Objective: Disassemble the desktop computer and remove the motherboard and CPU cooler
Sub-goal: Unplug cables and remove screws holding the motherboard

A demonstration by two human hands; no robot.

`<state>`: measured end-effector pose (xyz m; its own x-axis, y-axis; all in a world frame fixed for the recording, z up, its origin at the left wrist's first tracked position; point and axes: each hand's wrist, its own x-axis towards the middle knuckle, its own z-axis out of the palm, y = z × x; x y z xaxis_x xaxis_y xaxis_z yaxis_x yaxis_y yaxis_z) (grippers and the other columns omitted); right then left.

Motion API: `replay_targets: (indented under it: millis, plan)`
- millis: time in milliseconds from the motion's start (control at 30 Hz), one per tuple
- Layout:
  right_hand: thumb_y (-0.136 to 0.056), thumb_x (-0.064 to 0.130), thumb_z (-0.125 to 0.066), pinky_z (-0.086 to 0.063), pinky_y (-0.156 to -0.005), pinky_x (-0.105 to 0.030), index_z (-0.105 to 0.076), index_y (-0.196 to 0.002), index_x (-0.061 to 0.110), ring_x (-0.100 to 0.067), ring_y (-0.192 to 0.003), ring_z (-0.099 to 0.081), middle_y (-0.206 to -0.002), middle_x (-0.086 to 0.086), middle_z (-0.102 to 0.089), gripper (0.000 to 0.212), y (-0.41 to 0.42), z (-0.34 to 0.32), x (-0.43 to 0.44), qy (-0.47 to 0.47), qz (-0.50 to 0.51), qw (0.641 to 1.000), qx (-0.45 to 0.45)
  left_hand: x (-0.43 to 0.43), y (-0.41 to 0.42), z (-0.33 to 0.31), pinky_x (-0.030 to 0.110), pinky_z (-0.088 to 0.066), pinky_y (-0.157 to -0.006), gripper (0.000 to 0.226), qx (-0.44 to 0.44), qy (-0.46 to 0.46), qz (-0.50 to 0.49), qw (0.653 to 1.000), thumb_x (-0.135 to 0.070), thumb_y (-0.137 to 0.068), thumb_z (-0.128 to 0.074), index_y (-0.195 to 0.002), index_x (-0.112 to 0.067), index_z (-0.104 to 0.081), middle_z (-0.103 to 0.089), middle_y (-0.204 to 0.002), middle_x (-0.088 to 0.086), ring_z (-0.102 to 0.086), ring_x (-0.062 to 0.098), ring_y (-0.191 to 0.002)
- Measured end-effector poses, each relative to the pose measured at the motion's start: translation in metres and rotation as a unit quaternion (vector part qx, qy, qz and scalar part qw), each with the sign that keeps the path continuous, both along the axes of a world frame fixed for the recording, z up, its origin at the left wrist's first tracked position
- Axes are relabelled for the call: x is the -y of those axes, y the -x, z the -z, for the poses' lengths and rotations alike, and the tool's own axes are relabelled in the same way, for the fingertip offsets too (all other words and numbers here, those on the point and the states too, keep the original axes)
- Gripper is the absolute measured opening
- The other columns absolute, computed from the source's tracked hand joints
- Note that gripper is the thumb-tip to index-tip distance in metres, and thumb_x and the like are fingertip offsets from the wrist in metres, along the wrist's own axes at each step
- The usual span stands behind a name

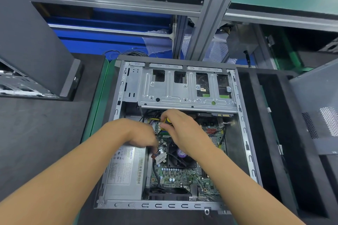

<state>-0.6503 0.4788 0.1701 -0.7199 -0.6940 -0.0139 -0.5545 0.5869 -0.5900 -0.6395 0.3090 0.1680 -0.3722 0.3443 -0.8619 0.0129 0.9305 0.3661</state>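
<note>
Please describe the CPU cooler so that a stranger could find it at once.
Look in the open grey computer case, at its green motherboard. The CPU cooler is the black square fan at the middle, partly under the right hand. Only it carries a purple sticker.

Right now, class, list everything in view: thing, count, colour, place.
computer case: one, grey, open, bench centre
drive cage: one, silver, case's far end
power supply: one, silver, case's near left
motherboard: one, green, case floor
CPU cooler: one, black, on the motherboard
screwdriver: one, yellow-black handle, in right hand
side panel: one, grey, far right
left hand: one, fingers down at the motherboard's left edge
right hand: one, grips the screwdriver
</note>
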Motion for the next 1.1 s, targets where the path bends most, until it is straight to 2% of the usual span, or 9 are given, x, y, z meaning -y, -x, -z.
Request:
replay_targets:
  millis: [167,300,467,633,767,900,1000,1100]
  plan:
    - [-0.100,0.024,-0.056,-0.027,-0.070,-0.023,-0.056,-0.109,0.012,-0.011,-0.086,-0.042,-0.100,0.001,-0.057,0.015,0.001,-0.002,0.004,0.002,-0.019,1.000,-0.010,-0.002,0.000,-0.003,0.040,-0.041,-0.108,0.033,0.001,0.002,0.009,1.000,-0.031,-0.101,-0.048,-0.120,-0.019,-0.071,-0.065,-0.128,0.000,-0.055,0.017,-0.119]
    - [-0.099,0.023,-0.057,-0.021,-0.065,-0.023,-0.055,-0.108,0.012,-0.011,-0.081,-0.039,-0.099,0.000,-0.057,0.014,0.006,-0.004,0.008,-0.010,-0.027,1.000,-0.009,-0.001,0.001,-0.002,0.040,-0.041,-0.108,0.033,0.003,0.004,0.000,1.000,-0.031,-0.100,-0.048,-0.119,-0.020,-0.072,-0.065,-0.129,-0.001,-0.055,0.016,-0.120]
    - [-0.100,0.021,-0.055,-0.036,-0.074,-0.033,-0.056,-0.110,0.009,-0.023,-0.093,-0.050,-0.106,-0.005,-0.059,0.016,0.008,-0.005,0.011,-0.023,-0.048,0.999,-0.003,-0.001,0.000,-0.001,0.038,-0.040,-0.108,0.033,0.000,0.002,0.013,1.000,-0.030,-0.101,-0.046,-0.120,-0.021,-0.071,-0.065,-0.128,-0.003,-0.055,0.015,-0.120]
    - [-0.099,0.020,-0.056,-0.026,-0.068,-0.025,-0.056,-0.108,0.009,-0.011,-0.082,-0.039,-0.101,-0.003,-0.059,0.014,0.010,-0.007,0.009,-0.006,-0.037,0.999,0.007,0.001,-0.001,-0.003,0.039,-0.041,-0.108,0.034,0.002,0.006,0.018,1.000,-0.032,-0.100,-0.046,-0.121,-0.020,-0.071,-0.066,-0.127,-0.002,-0.056,0.016,-0.120]
    - [-0.100,0.021,-0.054,-0.031,-0.070,-0.029,-0.055,-0.108,0.009,-0.015,-0.085,-0.044,-0.103,-0.003,-0.059,0.014,0.010,-0.005,0.009,-0.008,-0.034,0.999,0.019,-0.001,-0.001,-0.004,0.036,-0.044,-0.106,0.032,0.002,0.009,-0.021,1.000,-0.032,-0.098,-0.051,-0.119,-0.019,-0.071,-0.066,-0.127,-0.001,-0.059,0.017,-0.119]
    - [-0.100,0.020,-0.055,-0.038,-0.074,-0.036,-0.055,-0.108,0.007,-0.023,-0.090,-0.050,-0.104,-0.005,-0.059,0.015,0.010,-0.004,0.009,-0.009,-0.039,0.999,0.017,-0.002,0.000,-0.005,0.037,-0.039,-0.110,0.034,0.004,0.011,0.024,1.000,-0.029,-0.102,-0.044,-0.124,-0.019,-0.069,-0.063,-0.132,-0.002,-0.054,0.016,-0.123]
    - [-0.100,0.024,-0.055,-0.039,-0.072,-0.039,-0.054,-0.106,0.006,-0.027,-0.089,-0.050,-0.102,-0.009,-0.059,0.019,0.008,-0.006,0.013,-0.025,-0.051,0.998,-0.004,-0.002,0.000,-0.009,0.035,-0.037,-0.111,0.035,0.009,0.010,0.017,1.000,-0.026,-0.103,-0.043,-0.125,-0.019,-0.069,-0.063,-0.132,-0.004,-0.053,0.014,-0.124]
    - [-0.100,0.036,-0.053,-0.040,-0.066,-0.041,-0.049,-0.099,0.009,-0.030,-0.087,-0.052,-0.096,-0.009,-0.057,0.027,0.005,-0.007,0.022,-0.077,-0.043,0.995,-0.050,-0.003,-0.002,-0.011,0.034,-0.037,-0.111,0.033,0.012,0.012,-0.022,1.000,-0.031,-0.101,-0.046,-0.120,-0.020,-0.071,-0.065,-0.129,-0.007,-0.054,0.012,-0.123]
